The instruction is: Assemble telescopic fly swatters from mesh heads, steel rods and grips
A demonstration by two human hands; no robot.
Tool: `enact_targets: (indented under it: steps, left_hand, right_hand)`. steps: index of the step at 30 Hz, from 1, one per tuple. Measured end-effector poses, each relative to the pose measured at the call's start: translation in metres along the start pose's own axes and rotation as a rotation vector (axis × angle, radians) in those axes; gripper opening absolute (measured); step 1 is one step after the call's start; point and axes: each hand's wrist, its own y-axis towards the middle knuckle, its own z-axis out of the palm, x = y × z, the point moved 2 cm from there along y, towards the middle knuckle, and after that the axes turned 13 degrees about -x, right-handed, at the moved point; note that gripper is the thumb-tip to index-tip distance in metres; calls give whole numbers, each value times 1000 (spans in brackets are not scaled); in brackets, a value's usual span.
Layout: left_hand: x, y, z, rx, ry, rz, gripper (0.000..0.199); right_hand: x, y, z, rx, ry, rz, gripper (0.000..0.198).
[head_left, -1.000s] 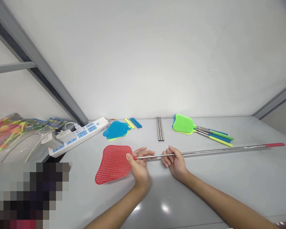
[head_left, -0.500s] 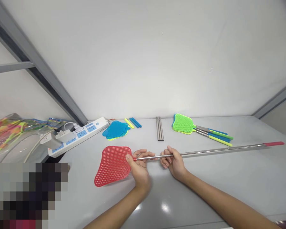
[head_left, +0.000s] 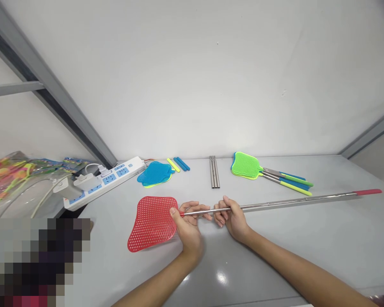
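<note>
A red fly swatter point(head_left: 155, 221) with a perforated head lies across both hands, its telescopic metal rod stretched out long to the right and ending in a red grip. My left hand point(head_left: 190, 228) holds it where the head meets the rod, thumb on the head's edge and fingers beneath. Farther along the rod, my right hand point(head_left: 233, 217) is closed around it with the fingers curled. Behind the hands lie several bare metal rods point(head_left: 214, 172) side by side.
Blue swatter heads point(head_left: 155, 172) over a yellow-green one lie at the back left, beside a yellow grip point(head_left: 173, 165) and blue grips point(head_left: 181, 164). Green, yellow and blue swatters point(head_left: 246, 165) are stacked back right. A white power strip point(head_left: 107, 183) with plugged-in chargers and bagged colourful items point(head_left: 9, 175) stand left.
The swatter and both hands have barely shifted: the red head and left hand sit slightly farther right, the right hand slightly farther left. The holds look the same.
</note>
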Motion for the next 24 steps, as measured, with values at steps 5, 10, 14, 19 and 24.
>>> enact_targets:
  steps: [5,10,14,19,24]
  left_hand:
    - [1,-1,0,-6,-7,-13,52]
    - [2,-2,0,5,1,0,50]
    - [3,-1,1,28,4,7,49]
    - [4,2,2,58,55,-31,49]
    - [0,8,6,11,128,-80,44]
  right_hand:
    - [0,0,-1,9,-16,-12,44]
    - [-1,-1,-1,21,-38,-12,45]
    - [0,-1,-1,14,-31,-15,45]
    - [3,3,-2,-34,30,-13,44]
    - [5,9,-7,-105,8,-71,41]
